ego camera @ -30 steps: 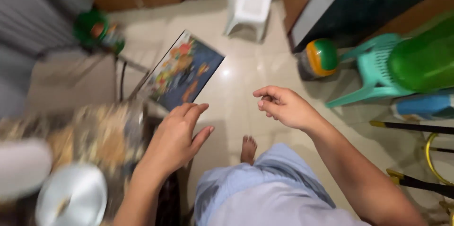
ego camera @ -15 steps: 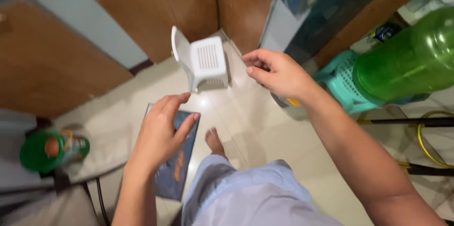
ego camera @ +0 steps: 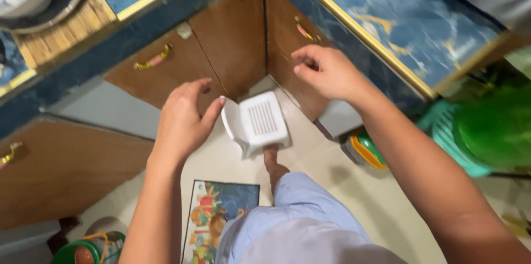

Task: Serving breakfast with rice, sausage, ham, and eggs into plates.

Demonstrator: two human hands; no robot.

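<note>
Both empty: left hand (ego camera: pixel 181 120) open, right hand (ego camera: pixel 326 70) seemingly half-curled.

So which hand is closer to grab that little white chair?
Probably the left hand: in the head view its fingers sit right beside the back of the small white plastic chair. The right hand is up higher, in front of the brown cabinet door.

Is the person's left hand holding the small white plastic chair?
No, the left hand is open and empty, above the small white plastic chair on the floor.

floor (ego camera: pixel 326 186): pale tile | cabinets (ego camera: pixel 232 37): brown wood doors | countertop (ego camera: pixel 398 15): blue marbled, yellow edge
</note>
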